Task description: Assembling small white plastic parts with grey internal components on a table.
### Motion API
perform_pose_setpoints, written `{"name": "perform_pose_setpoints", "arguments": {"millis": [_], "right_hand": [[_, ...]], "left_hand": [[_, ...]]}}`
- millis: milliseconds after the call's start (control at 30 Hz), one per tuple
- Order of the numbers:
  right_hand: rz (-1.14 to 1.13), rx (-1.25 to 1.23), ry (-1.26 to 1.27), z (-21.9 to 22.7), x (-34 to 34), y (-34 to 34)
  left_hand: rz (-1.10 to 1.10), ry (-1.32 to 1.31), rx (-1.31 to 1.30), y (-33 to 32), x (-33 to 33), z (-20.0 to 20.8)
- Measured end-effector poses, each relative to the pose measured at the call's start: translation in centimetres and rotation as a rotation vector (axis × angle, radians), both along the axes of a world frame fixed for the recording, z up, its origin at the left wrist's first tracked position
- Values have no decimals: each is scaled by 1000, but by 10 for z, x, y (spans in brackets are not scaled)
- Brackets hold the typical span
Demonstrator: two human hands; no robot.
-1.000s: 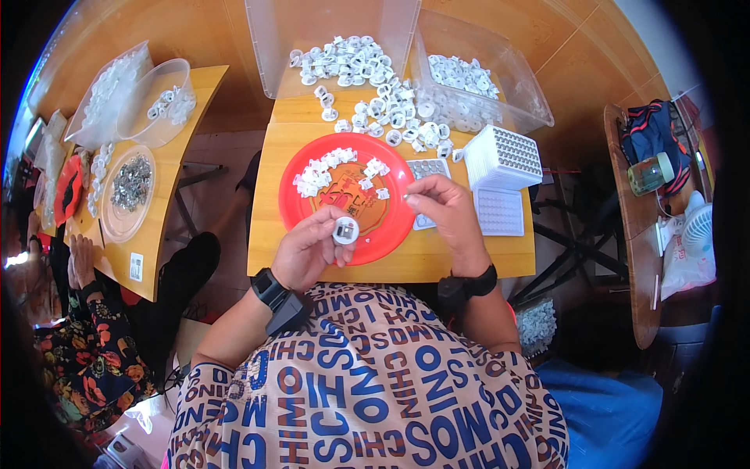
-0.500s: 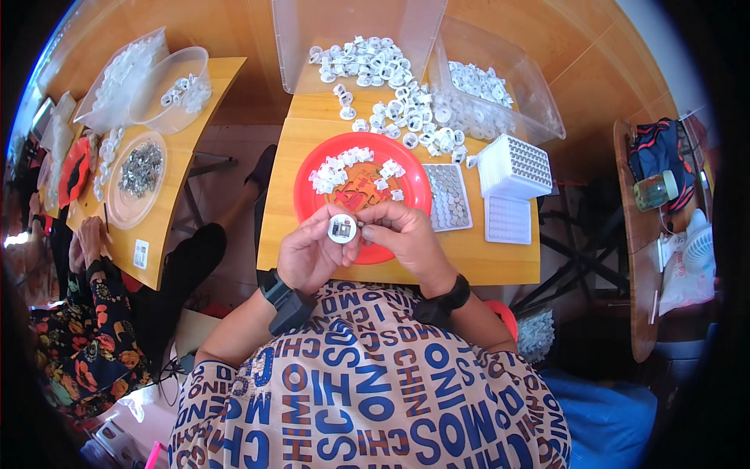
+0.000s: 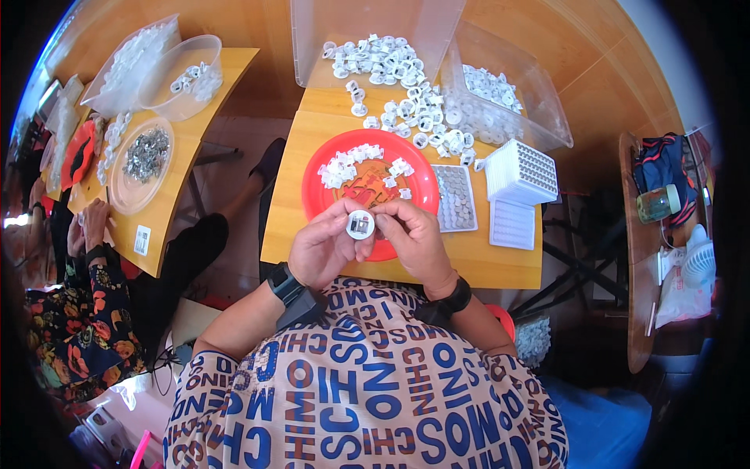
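A small round white plastic part (image 3: 361,225) with dark and metallic pieces in its face is held by my left hand (image 3: 322,252), fingers closed around its left and lower edge. My right hand (image 3: 420,244) pinches with thumb and forefinger at the part's right edge; whatever lies between those fingertips is too small to make out. Both hands are over the near rim of a red plate (image 3: 314,176). On that plate lie small white plastic pieces (image 3: 344,166) at the left and a few more (image 3: 401,166) at the right.
Right of the plate are a white tray of round silvery discs (image 3: 455,199) and stacked white trays (image 3: 522,168). Many round white parts (image 3: 422,109) spread behind, beside a clear bin (image 3: 547,129). At left, a co-worker's hands (image 3: 92,227) rest by a dish of metal pieces (image 3: 147,160).
The view has shifted slightly, moving the tables within it. My left hand still holds the round white part, turned somewhat; my right fingertips have shifted at its right edge.
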State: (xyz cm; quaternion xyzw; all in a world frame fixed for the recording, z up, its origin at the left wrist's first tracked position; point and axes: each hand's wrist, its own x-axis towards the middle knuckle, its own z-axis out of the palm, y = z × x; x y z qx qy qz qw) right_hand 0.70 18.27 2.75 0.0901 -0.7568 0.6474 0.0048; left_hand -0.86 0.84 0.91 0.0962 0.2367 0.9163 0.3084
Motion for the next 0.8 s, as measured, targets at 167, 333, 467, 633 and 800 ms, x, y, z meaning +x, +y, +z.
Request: {"name": "perform_pose_setpoints", "arguments": {"millis": [167,333,467,633,800], "right_hand": [[-56,72,62,-3,-1,-3],[-42,124,78,1,-1,-3],[-31,147,98,0,-2,-3],[-60,170,108,0,-2,-3],[-146,215,164,5,-1,-4]], "left_hand": [[-15,1,-23,0,0,-3],[1,-6,-31,0,0,-4],[4,-22,-32,0,-1,-7],[8,-26,-44,0,-1,-5],[49,-53,-119,0,0,-8]]}}
